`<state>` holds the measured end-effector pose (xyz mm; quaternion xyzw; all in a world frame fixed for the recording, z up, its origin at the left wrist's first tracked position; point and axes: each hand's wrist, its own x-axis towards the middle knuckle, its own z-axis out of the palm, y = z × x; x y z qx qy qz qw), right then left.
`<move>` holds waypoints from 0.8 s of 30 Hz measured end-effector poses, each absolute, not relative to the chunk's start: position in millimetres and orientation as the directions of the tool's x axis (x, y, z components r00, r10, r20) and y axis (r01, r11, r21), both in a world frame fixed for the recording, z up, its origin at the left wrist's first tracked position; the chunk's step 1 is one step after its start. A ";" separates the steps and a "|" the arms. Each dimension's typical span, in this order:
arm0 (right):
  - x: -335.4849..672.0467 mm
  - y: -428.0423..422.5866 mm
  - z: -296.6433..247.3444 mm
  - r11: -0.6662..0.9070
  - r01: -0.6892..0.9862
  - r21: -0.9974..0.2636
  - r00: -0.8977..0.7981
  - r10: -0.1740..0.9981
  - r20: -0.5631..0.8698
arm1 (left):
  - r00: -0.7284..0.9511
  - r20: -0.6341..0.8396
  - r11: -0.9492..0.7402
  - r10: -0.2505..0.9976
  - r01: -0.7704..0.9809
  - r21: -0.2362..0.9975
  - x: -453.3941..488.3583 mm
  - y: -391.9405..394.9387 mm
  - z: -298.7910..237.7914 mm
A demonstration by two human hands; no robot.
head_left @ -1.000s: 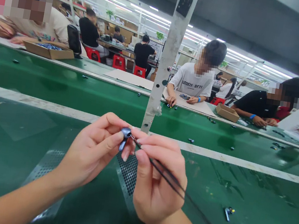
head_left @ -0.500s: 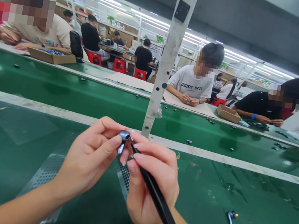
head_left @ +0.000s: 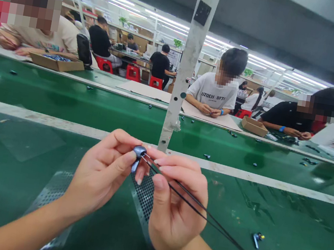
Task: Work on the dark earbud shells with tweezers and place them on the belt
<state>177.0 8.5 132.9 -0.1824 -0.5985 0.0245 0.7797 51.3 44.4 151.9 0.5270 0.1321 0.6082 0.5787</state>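
Close in front of me, my left hand [head_left: 103, 170] pinches a dark blue earbud housing [head_left: 139, 151] between thumb and fingers, its stem pointing down. Black tweezers [head_left: 233, 239] with bright thin tips rest in my right hand [head_left: 177, 205], thumb on one side and fingers on the other. Their two arms show as separate lines, slightly apart, and the tips reach the opening of the housing. Whether the tips grip anything inside is too small to tell. On the green work surface to the right lies another blue earbud part [head_left: 256, 240] with a yellow spot.
Perforated strips [head_left: 144, 194] lie beneath my hands. Beyond a pale rail runs a green conveyor [head_left: 118, 112] carrying several small earbud parts. A white post [head_left: 177, 92] stands ahead. Co-workers sit opposite, near cardboard boxes [head_left: 60, 64].
The tweezers have turned in my right hand, so both arms now show instead of one broad side. My right hand shifted slightly right. Conveyor parts slid a little left.
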 end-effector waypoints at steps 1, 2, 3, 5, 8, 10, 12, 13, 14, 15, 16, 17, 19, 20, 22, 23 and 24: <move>176.4 9.0 133.9 0.937 0.181 -0.298 0.289 0.239 0.927 | 0.224 0.494 -0.302 0.840 -0.564 0.769 51.1 45.2 151.5; 176.0 9.2 134.5 0.939 0.177 -0.295 0.292 0.237 0.927 | 0.223 0.499 -0.308 0.837 -0.561 0.768 50.8 45.8 151.2; 175.8 9.1 134.8 0.938 0.170 -0.302 0.291 0.245 0.925 | 0.224 0.503 -0.314 0.835 -0.556 0.769 50.4 46.2 151.1; 175.8 8.5 133.8 0.936 0.161 -0.313 0.291 0.258 0.921 | 0.228 0.512 -0.326 0.828 -0.545 0.772 49.3 46.6 151.0; 176.6 7.4 130.1 0.934 0.130 -0.332 0.281 0.287 0.916 | 0.242 0.526 -0.346 0.816 -0.525 0.778 47.7 47.2 149.9; 176.6 7.5 128.6 0.932 0.097 -0.349 0.281 0.311 0.908 | 0.247 0.542 -0.365 0.804 -0.515 0.776 47.4 48.1 148.9; 175.9 7.9 129.9 0.927 0.081 -0.366 0.281 0.331 0.901 | 0.251 0.557 -0.387 0.791 -0.500 0.775 47.4 49.1 148.9; 175.8 7.8 131.6 0.923 0.072 -0.377 0.279 0.344 0.896 | 0.254 0.563 -0.398 0.786 -0.488 0.776 46.9 49.7 149.3; 176.1 7.2 133.7 0.917 0.058 -0.396 0.279 0.366 0.888 | 0.260 0.567 -0.410 0.782 -0.470 0.781 45.4 50.3 149.7; 177.3 6.1 135.5 0.907 0.035 -0.420 0.282 0.395 0.874 | 0.266 0.569 -0.423 0.778 -0.448 0.788 42.5 51.2 149.7; 179.9 4.4 136.6 0.891 0.006 -0.454 0.289 0.433 0.854 | 0.276 0.565 -0.432 0.777 -0.419 0.799 37.5 52.3 148.8; 184.1 2.1 136.2 0.870 -0.027 -0.493 0.299 0.478 0.826 | 0.287 0.552 -0.431 0.783 -0.389 0.814 30.2 54.0 146.1; 198.3 -4.0 128.5 0.809 -0.079 -0.582 0.299 0.577 0.760 | 0.319 0.507 -0.447 0.801 -0.244 0.861 8.3 59.3 133.5; 208.1 -7.8 120.6 0.768 -0.096 -0.633 0.283 0.631 0.722 | 0.334 0.471 -0.447 0.817 -0.149 0.882 -5.4 62.8 122.6; 231.2 -16.9 98.1 0.665 -0.089 -0.741 0.223 0.739 0.636 | 0.411 0.409 -0.550 0.815 0.323 0.770 -34.2 69.9 92.7; 243.4 -21.9 84.7 0.603 -0.061 -0.795 0.195 0.788 0.584 | 0.440 0.347 -0.539 0.828 0.459 0.706 -47.6 72.7 75.2; 255.2 -26.9 71.1 0.547 -0.004 -0.837 0.181 0.824 0.537 | 0.429 0.305 -0.514 0.851 0.555 0.654 -59.5 74.7 57.6</move>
